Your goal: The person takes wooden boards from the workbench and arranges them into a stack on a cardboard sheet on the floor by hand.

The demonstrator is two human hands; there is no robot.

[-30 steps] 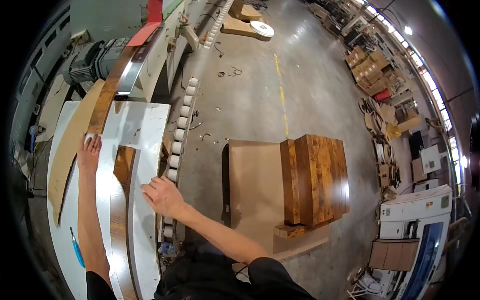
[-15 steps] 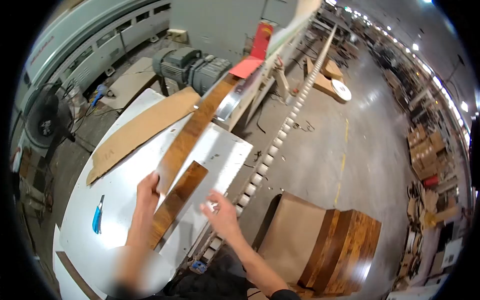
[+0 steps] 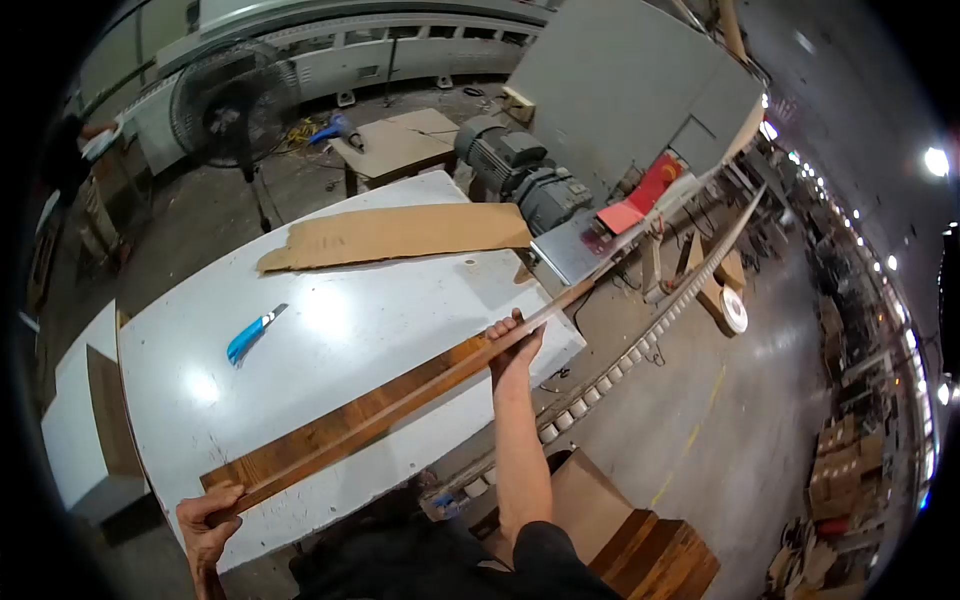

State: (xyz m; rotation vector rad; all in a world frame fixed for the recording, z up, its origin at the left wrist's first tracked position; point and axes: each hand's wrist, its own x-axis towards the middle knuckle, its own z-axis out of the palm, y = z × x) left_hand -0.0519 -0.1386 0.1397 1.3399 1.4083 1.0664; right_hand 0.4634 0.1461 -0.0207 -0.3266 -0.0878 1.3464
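A long brown wooden plank (image 3: 430, 390) slants across the white table, tilted up on its edge. My left hand (image 3: 208, 515) is closed around its near left end, at the table's corner. Further along, my right hand (image 3: 516, 345) grips the plank from below, with fingers curled over the edge. Its far end reaches toward the machine's metal plate (image 3: 575, 250). A second wooden strip (image 3: 330, 428) shows flat on the table right behind the held plank, which partly covers it. A blue utility knife (image 3: 252, 338) with its blade out lies behind them.
Torn cardboard (image 3: 400, 232) lies along the back of the white table (image 3: 190, 385). A red guard (image 3: 645, 195) and a motor (image 3: 500, 145) stand at the machine. A roller rail (image 3: 610, 372) runs along the right. Stacked planks (image 3: 665, 560) sit low right. Another person (image 3: 85, 185) stands far left.
The long plank has come away from beneath the red guard and turned on its edge. My left hand moved to its near end; my right hand, free before, now grips it. The view swung left.
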